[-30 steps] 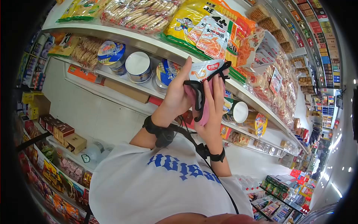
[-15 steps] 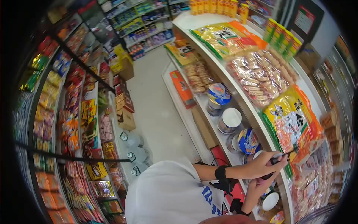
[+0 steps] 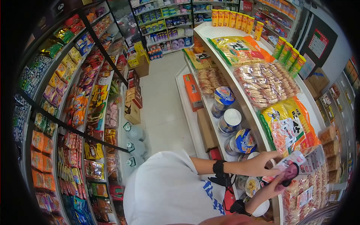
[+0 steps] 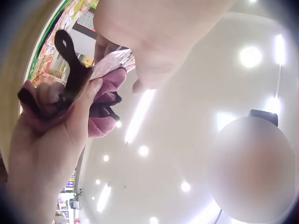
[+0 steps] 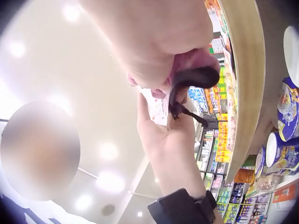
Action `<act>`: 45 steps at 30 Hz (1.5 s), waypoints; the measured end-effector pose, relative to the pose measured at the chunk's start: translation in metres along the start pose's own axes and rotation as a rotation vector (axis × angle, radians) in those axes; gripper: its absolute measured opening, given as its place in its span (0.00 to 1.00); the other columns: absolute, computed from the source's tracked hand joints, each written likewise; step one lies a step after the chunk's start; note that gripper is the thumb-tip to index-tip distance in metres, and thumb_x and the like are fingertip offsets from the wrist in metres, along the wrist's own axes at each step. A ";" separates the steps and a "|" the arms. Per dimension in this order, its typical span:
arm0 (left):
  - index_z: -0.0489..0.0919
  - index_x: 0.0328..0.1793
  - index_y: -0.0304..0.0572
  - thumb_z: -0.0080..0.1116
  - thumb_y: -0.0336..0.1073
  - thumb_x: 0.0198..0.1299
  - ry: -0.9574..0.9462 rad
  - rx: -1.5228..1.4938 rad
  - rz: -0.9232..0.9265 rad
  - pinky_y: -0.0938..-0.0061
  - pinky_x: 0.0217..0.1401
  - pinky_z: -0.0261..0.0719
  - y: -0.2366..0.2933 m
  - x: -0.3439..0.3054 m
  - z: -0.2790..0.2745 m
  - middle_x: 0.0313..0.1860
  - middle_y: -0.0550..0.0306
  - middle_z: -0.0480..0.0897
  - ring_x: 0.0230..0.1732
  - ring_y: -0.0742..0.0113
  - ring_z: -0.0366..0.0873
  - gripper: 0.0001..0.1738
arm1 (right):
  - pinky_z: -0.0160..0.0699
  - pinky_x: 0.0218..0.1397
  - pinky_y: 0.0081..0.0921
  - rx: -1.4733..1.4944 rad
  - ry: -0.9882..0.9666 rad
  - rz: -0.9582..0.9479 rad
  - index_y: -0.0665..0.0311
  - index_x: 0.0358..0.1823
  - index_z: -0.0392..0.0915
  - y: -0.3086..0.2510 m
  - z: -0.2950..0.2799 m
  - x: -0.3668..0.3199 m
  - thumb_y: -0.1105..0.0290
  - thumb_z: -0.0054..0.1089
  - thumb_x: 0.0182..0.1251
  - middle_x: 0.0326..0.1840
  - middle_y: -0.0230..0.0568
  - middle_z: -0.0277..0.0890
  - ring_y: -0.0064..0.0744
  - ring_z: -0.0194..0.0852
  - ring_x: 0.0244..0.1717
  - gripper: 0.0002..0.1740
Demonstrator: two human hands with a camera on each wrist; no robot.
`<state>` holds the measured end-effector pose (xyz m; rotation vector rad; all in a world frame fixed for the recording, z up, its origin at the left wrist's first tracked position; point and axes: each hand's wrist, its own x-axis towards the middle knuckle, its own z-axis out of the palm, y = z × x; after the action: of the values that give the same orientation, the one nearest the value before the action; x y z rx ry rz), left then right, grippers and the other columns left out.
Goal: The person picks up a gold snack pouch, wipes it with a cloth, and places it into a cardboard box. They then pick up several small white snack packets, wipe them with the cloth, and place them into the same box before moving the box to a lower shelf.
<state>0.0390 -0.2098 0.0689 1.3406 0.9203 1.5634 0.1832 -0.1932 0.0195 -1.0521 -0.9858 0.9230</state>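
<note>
In the head view, both hands are together over the right-hand shelf's edge. My right hand grips a folded pink cloth item with black trim. Its black strap sticks up in the left wrist view. A pale snack packet with reddish print lies against the pink cloth, under the right thumb. My left hand reaches in from the other side and pinches the packet, its fingertips partly hidden behind it. The right wrist view shows the left hand below the pink cloth.
A display box of packets stands beside the hands. Yellow rice-cracker bags and a clear bag of crackers lie on the top shelf. Blue-lidded tubs stand below. Water jugs and packed snack racks line the left.
The head view has swung left, so the hands now appear at its lower right and the aisle shows. The packet, hidden half a second ago, shows again beside the pink cloth.
</note>
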 end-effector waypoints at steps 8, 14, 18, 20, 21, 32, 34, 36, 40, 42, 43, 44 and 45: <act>0.83 0.49 0.28 0.64 0.30 0.65 -0.069 0.274 0.208 0.68 0.46 0.79 -0.027 0.016 0.011 0.44 0.48 0.84 0.44 0.58 0.84 0.11 | 0.74 0.57 0.22 0.045 -0.182 -0.079 0.73 0.58 0.73 0.003 -0.031 0.001 0.78 0.59 0.73 0.55 0.40 0.76 0.25 0.74 0.53 0.15; 0.86 0.48 0.33 0.64 0.34 0.66 -0.224 0.119 0.368 0.73 0.36 0.75 -0.035 0.020 0.029 0.40 0.53 0.83 0.38 0.69 0.80 0.11 | 0.74 0.56 0.22 0.004 -0.157 -0.090 0.72 0.56 0.74 -0.003 -0.056 0.002 0.77 0.60 0.72 0.53 0.38 0.77 0.25 0.74 0.50 0.14; 0.85 0.49 0.33 0.63 0.32 0.67 -0.300 0.119 0.131 0.75 0.41 0.78 -0.032 0.031 0.029 0.42 0.54 0.84 0.40 0.71 0.81 0.10 | 0.73 0.60 0.24 -0.023 -0.115 -0.059 0.73 0.58 0.74 0.007 -0.075 -0.002 0.78 0.61 0.72 0.55 0.39 0.77 0.26 0.75 0.53 0.16; 0.84 0.50 0.32 0.62 0.33 0.69 -0.265 0.024 -0.054 0.77 0.39 0.78 -0.030 0.035 0.031 0.40 0.58 0.83 0.39 0.77 0.79 0.11 | 0.74 0.62 0.26 -0.095 -0.138 -0.071 0.74 0.60 0.74 0.013 -0.090 0.003 0.78 0.62 0.71 0.57 0.41 0.77 0.27 0.76 0.54 0.18; 0.83 0.50 0.31 0.61 0.34 0.69 -0.246 -0.019 -0.146 0.77 0.37 0.77 -0.029 0.036 0.031 0.39 0.61 0.82 0.38 0.79 0.78 0.12 | 0.74 0.61 0.26 -0.081 -0.116 -0.120 0.75 0.60 0.74 0.012 -0.094 0.002 0.78 0.62 0.71 0.58 0.42 0.77 0.27 0.76 0.54 0.18; 0.78 0.55 0.29 0.62 0.34 0.63 0.423 0.879 0.265 0.60 0.52 0.74 -0.107 0.144 -0.042 0.39 0.45 0.77 0.43 0.49 0.75 0.18 | 0.74 0.57 0.24 -0.036 0.000 -0.094 0.75 0.58 0.72 0.022 -0.124 0.002 0.73 0.59 0.74 0.52 0.43 0.79 0.26 0.76 0.51 0.16; 0.76 0.57 0.28 0.62 0.33 0.61 0.432 1.046 0.318 0.56 0.60 0.71 -0.133 0.144 -0.056 0.45 0.41 0.76 0.51 0.40 0.71 0.21 | 0.73 0.56 0.23 -0.059 -0.024 -0.091 0.75 0.58 0.72 0.026 -0.129 0.003 0.73 0.59 0.75 0.52 0.43 0.79 0.26 0.76 0.50 0.16; 0.75 0.57 0.30 0.63 0.32 0.59 0.479 0.999 0.305 0.56 0.62 0.69 -0.144 0.142 -0.059 0.48 0.40 0.74 0.56 0.40 0.69 0.21 | 0.73 0.55 0.22 -0.074 -0.052 -0.111 0.75 0.59 0.72 0.027 -0.131 0.004 0.73 0.58 0.75 0.51 0.43 0.79 0.26 0.76 0.50 0.17; 0.74 0.56 0.31 0.63 0.31 0.59 0.600 0.928 0.397 0.56 0.62 0.70 -0.127 0.134 -0.043 0.50 0.40 0.73 0.57 0.41 0.70 0.20 | 0.72 0.59 0.21 0.011 -0.017 -0.102 0.74 0.63 0.70 0.017 -0.124 0.004 0.73 0.58 0.74 0.58 0.43 0.77 0.25 0.75 0.56 0.20; 0.74 0.56 0.31 0.62 0.30 0.60 0.470 0.776 0.426 0.56 0.62 0.71 -0.115 0.129 -0.024 0.50 0.41 0.73 0.56 0.44 0.72 0.20 | 0.70 0.62 0.19 0.068 0.004 -0.095 0.70 0.66 0.70 0.003 -0.110 0.001 0.73 0.59 0.75 0.65 0.43 0.74 0.23 0.73 0.60 0.21; 0.74 0.56 0.31 0.62 0.30 0.60 0.406 0.701 0.440 0.56 0.61 0.71 -0.107 0.127 -0.014 0.50 0.42 0.73 0.56 0.45 0.72 0.19 | 0.69 0.64 0.21 0.117 0.017 -0.040 0.71 0.67 0.68 0.007 -0.111 0.002 0.70 0.59 0.75 0.66 0.44 0.72 0.26 0.71 0.63 0.23; 0.74 0.58 0.31 0.62 0.31 0.61 0.275 0.600 0.365 0.56 0.62 0.72 -0.100 0.125 -0.003 0.52 0.42 0.73 0.56 0.45 0.74 0.20 | 0.67 0.66 0.23 0.164 0.029 0.017 0.72 0.69 0.67 0.014 -0.116 0.004 0.68 0.59 0.75 0.67 0.45 0.71 0.28 0.70 0.65 0.26; 0.74 0.60 0.31 0.62 0.32 0.62 0.147 0.495 0.287 0.57 0.62 0.73 -0.092 0.123 0.011 0.54 0.42 0.73 0.55 0.46 0.75 0.21 | 0.66 0.68 0.25 0.206 0.042 0.076 0.73 0.70 0.65 0.022 -0.122 0.005 0.66 0.59 0.75 0.68 0.45 0.70 0.30 0.68 0.67 0.28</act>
<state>0.0563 -0.0623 0.0299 1.7816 1.3125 1.7350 0.2975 -0.2144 -0.0239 -0.9353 -0.8023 1.0373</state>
